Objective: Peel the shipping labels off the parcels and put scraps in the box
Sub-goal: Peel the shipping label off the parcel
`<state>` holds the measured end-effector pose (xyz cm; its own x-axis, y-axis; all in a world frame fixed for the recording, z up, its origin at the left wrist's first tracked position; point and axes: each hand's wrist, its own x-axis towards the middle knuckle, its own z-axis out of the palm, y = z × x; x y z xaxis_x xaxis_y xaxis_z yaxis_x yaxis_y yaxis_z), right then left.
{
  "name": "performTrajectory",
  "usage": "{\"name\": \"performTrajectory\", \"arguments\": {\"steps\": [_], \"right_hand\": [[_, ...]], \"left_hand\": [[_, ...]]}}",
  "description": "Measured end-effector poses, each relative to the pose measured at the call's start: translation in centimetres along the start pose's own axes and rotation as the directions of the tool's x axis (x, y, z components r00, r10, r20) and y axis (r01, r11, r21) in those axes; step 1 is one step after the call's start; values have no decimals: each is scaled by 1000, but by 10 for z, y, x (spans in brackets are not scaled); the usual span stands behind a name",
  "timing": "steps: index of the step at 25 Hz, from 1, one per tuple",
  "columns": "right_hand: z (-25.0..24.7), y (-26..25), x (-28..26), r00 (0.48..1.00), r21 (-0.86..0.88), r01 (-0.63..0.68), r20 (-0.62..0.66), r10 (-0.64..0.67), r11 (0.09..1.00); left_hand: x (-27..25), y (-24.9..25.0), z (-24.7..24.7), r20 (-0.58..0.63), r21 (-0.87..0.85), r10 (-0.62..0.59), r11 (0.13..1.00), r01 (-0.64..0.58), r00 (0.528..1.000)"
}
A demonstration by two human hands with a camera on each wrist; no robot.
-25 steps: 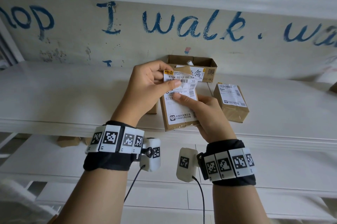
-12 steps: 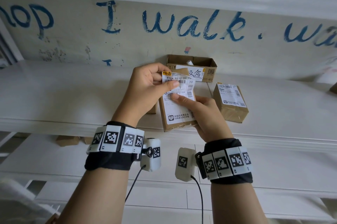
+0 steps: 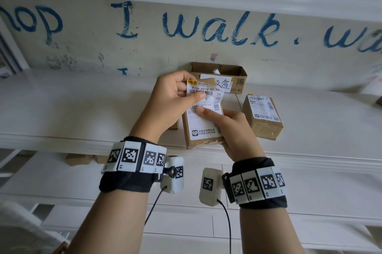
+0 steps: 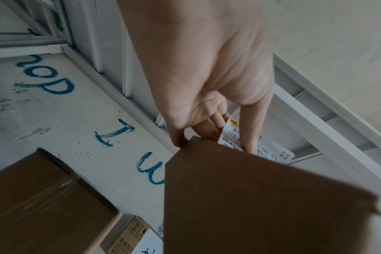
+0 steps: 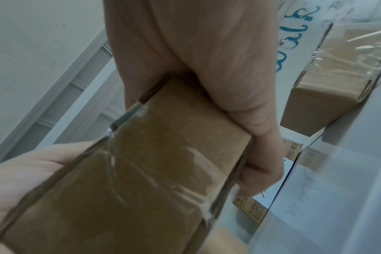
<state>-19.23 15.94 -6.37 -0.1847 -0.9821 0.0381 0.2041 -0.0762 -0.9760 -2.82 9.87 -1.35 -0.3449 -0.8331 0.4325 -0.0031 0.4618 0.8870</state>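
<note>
A brown taped parcel (image 3: pixel 203 142) is held up over the white shelf's front edge. My right hand (image 3: pixel 215 115) grips it from the right and underneath, thumb pressed on the white shipping label (image 3: pixel 204 125). My left hand (image 3: pixel 196 88) pinches the label's top part, which is lifted off the cardboard and curls back. In the left wrist view the thumb and fingers pinch the label (image 4: pixel 230 135) above the parcel (image 4: pixel 250 197). The right wrist view shows fingers wrapped round the parcel (image 5: pixel 152 163). Behind stands the open cardboard box (image 3: pixel 219 67) with a scrap inside.
A second labelled parcel (image 3: pixel 262 117) sits on the shelf (image 3: pixel 62 109) to the right. A painted wall closes the back of the shelf. Small cardboard boxes (image 3: pixel 78 159) lie on the level below the shelf lip, at the left.
Hardly anything: both hands and the parcel wobble slightly in place, with the label's top still lifted in the left fingers.
</note>
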Motion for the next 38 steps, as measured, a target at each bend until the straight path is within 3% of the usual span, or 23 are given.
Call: {"name": "performTrajectory", "arguments": {"steps": [10, 20, 38], "right_hand": [[4, -1, -1, 1000, 15, -3, -4, 3, 1000], [7, -5, -3, 999, 49, -30, 37, 29, 998], [8, -7, -1, 1000, 11, 6, 4, -6, 1000]], "left_hand": [[-2, 2, 3, -25, 42, 25, 999, -24, 999], [-2, -1, -2, 18, -136, 38, 990, -35, 999], [-3, 3, -4, -33, -157, -7, 988, 2, 999]]}}
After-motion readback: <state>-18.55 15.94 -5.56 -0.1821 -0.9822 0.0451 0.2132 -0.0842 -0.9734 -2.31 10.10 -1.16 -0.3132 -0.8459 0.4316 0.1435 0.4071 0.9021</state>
